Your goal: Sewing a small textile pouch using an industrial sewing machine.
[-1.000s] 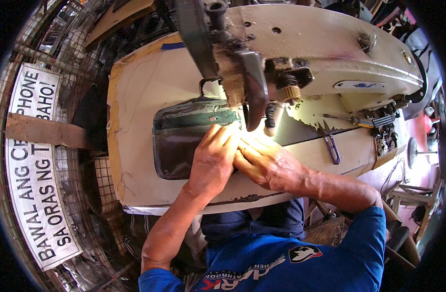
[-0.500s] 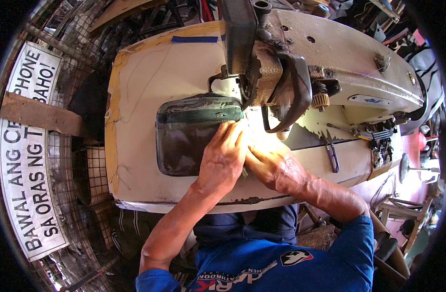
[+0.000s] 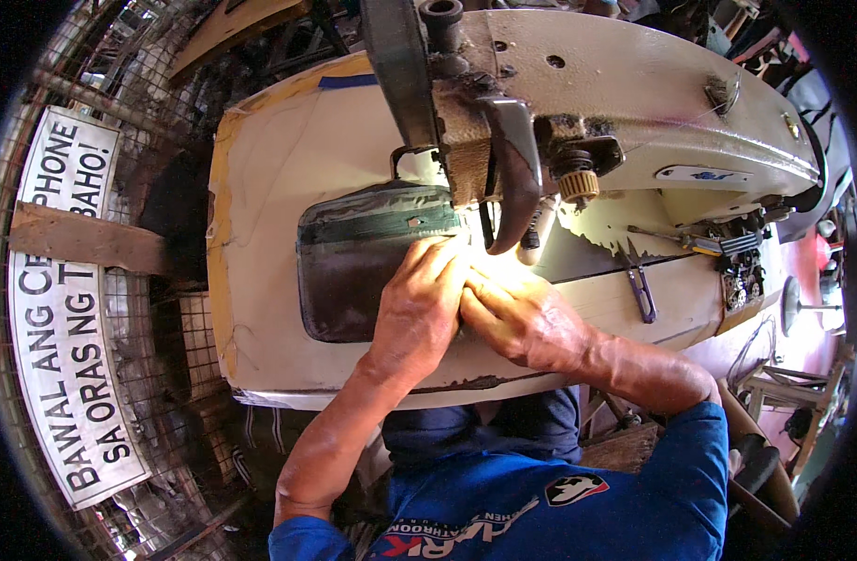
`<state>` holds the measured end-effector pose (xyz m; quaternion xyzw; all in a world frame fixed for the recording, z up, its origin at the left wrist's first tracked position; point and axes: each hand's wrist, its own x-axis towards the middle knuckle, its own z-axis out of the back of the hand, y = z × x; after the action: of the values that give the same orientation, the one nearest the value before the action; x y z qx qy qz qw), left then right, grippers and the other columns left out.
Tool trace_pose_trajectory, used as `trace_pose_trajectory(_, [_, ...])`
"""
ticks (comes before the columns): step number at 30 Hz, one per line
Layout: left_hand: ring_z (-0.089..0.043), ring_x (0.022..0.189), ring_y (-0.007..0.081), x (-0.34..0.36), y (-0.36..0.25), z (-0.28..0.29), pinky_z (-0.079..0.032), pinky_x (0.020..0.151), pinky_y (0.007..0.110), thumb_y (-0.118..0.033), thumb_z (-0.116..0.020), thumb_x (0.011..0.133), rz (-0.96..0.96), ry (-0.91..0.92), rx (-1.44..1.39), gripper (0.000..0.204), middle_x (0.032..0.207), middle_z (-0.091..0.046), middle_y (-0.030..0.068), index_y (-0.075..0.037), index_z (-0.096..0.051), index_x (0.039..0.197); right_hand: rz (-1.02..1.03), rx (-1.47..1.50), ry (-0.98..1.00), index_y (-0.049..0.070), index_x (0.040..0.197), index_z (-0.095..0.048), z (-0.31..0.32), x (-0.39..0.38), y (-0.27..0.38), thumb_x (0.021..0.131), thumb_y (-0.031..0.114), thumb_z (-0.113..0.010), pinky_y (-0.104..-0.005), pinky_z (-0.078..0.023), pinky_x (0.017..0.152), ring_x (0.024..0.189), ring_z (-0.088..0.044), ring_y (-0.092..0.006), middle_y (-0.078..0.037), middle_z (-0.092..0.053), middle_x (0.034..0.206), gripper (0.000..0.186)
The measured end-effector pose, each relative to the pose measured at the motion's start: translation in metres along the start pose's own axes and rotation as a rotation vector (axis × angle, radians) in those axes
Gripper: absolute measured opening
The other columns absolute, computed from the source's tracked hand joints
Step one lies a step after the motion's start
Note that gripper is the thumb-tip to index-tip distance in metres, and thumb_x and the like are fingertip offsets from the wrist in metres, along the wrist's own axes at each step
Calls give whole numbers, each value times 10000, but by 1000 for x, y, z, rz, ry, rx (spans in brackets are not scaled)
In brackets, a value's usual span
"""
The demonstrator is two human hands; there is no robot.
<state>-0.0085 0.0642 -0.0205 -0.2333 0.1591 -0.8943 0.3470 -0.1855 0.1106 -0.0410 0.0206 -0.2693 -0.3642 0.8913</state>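
A dark, flat, rectangular pouch-like piece (image 3: 339, 290) with a green band along its far side lies on the pale sewing table. My left hand (image 3: 417, 307) rests over its right part, with fingers bent and pinched on the right edge. Against it, my right hand (image 3: 531, 323) has its fingers closed together at the same edge; what lies within them is hidden. Both sets of fingertips are just in front of the needle area of a beige sewing machine (image 3: 615, 84). Bright lamp light washes out the edge and the needle there.
On the table (image 3: 269, 196), dark-handled scissors (image 3: 643, 294) lie to the right. Behind them are a screwdriver (image 3: 676, 239) and a tray of small metal parts (image 3: 741, 290). A blue strip (image 3: 347, 81) lies at the far edge. Wire mesh with a white sign (image 3: 73, 365) stands left.
The view has shifted slightly, so the machine head appears farther left. The curved dark lever on the machine has changed angle. My hands keep their hold beside the needle area.
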Motion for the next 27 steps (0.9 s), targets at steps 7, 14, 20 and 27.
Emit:
trace_pose_trajectory(7, [-572,1153,359,2,-3,-1,-488,1012,404,6,-601,747,-9,14,13,410,1152,-598,219,97,-589,1147,-50,44,-7,-21,1098,-559,3,3,-2,804,136,-571,-405,-537,890,1043,-633,-338,-197,-618,1110,334])
trace_pose_trajectory(14, [-565,1154,366,1,6,-5,-485,1009,405,35,-613,743,15,-25,-55,396,1159,-599,188,52,-602,1139,-127,140,95,17,1051,-556,3,2,-4,822,126,-568,-400,-536,773,920,-641,-310,-160,-617,1007,254])
trace_pose_trajectory(20, [-539,1165,370,3,-1,-3,-473,1019,412,59,-630,721,20,25,-18,411,1149,-576,179,45,-600,1130,-101,95,27,18,1040,-556,2,-1,-5,824,116,-563,-397,-538,760,892,-645,-310,-162,-618,990,238])
trace_pose_trajectory(27, [-537,1152,371,6,0,-12,-484,999,412,79,-636,697,18,-13,-4,442,1119,-561,180,48,-597,1136,-141,114,74,10,1074,-547,6,1,-9,812,97,-568,-407,-540,755,903,-645,-331,-168,-613,1022,276])
